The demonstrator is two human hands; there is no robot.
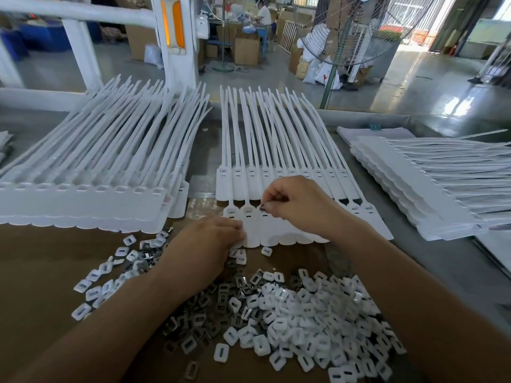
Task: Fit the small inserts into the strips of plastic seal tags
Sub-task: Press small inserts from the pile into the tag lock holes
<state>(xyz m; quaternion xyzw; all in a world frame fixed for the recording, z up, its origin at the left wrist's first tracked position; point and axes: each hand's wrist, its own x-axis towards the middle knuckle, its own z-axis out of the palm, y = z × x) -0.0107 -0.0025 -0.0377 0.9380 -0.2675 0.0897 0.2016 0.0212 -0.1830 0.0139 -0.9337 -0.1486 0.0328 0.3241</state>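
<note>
Beyond my bench, a pedestal fan (333, 78) stands on the glossy floor (414, 87) near white sacks (318, 70) and cardboard boxes (247, 51). Far back I see a seated person (264, 13), past a white post (179, 62) bearing an orange panel (172, 23).

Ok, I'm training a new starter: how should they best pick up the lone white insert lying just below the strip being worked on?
Pinch the white insert by two opposite outer edges, coming from above and from the near side. It lies flat on the cardboard, clear of the pile, so its rim is free. The strip sits close behind it.
</note>
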